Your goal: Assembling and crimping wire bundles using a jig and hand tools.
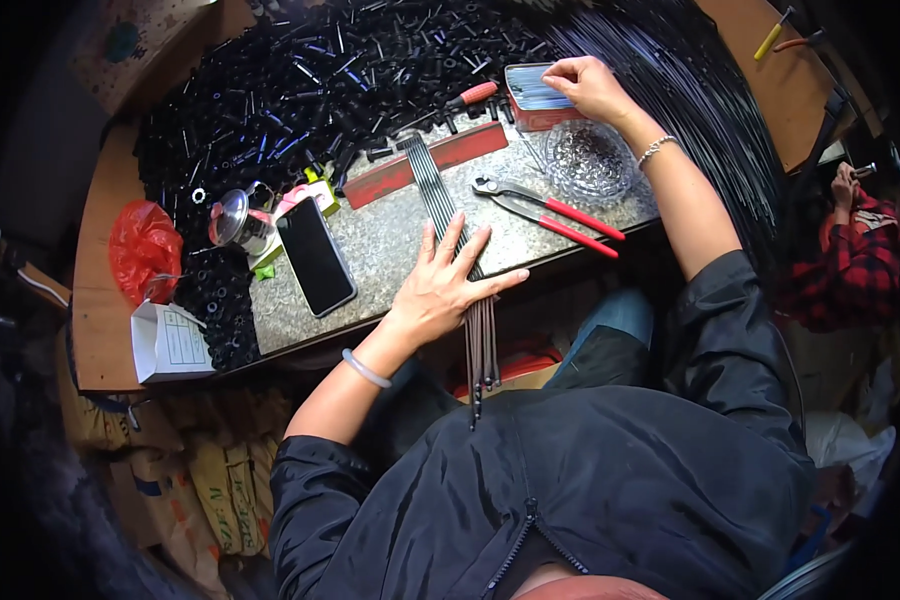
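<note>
My left hand (445,285) lies flat with spread fingers over a row of thin dark rods (432,185), pressing them on the grey work surface (380,235). Their far ends rest across a red bar (380,180), while the near ends stick out past the table edge toward my lap. Over a red tin (548,121) of thin, pale, needle-like pieces, my right hand (595,92) has thumb and forefinger pinched together. What sits between those fingertips is too small to make out. Red-handled nippers (570,222) and a clear bowl (588,160) of small metal bits lie close by.
A pile of black parts (290,100) covers the far side, with long dark rods (710,110) at right. Leftward are a phone (315,255), a lidded jar (235,220), a red plastic bag (145,250) and a white box (170,342). Another person's checked sleeve (850,260) shows far right.
</note>
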